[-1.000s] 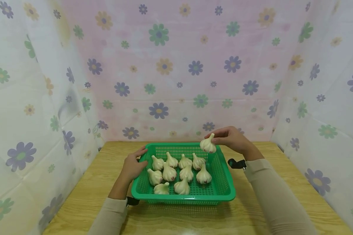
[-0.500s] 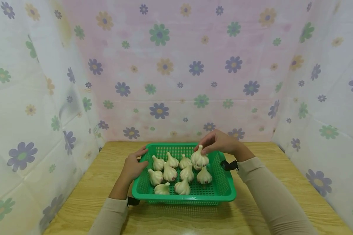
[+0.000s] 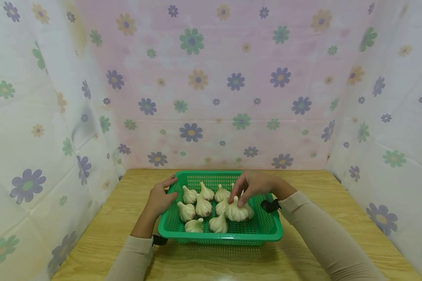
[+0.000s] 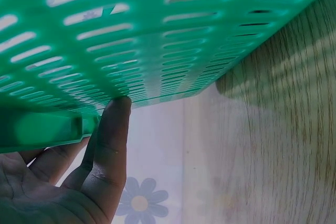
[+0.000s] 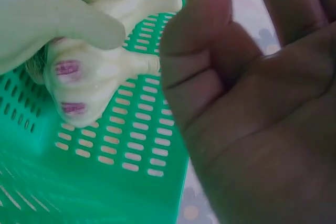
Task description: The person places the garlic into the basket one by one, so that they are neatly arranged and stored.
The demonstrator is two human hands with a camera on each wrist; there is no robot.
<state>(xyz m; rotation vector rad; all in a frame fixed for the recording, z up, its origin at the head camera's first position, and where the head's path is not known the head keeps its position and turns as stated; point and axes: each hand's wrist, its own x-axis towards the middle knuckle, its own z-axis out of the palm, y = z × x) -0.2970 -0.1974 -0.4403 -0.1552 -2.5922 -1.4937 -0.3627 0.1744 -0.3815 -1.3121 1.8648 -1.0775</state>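
A green plastic basket [image 3: 219, 236] holds several whitish garlic bulbs [image 3: 204, 207] with long stalks. My left hand [image 3: 160, 199] grips its left rim, thumb over the top. In the left wrist view a finger [image 4: 111, 135] lies against the slotted outer wall. Low inside the basket's right half, my right hand [image 3: 254, 185] pinches one garlic bulb [image 3: 237, 214] near its stalk. That bulb partly covers another beside it, and the hand hides bulbs behind. The right wrist view shows a bulb with purple patches [image 5: 76, 85] and the curled fingers.
Beneath the basket is a wood-grain table [image 3: 102, 230]. A flower-patterned cloth [image 3: 211, 128] hangs at the back and both sides. Slotted basket floor [image 5: 121, 135] shows around the bulbs. Dark wrist cameras [image 3: 270, 205] sit at both wrists.
My right hand has carried the garlic bulb from above the back right rim, forward, left and down among the others. The left hand has stayed on the rim.
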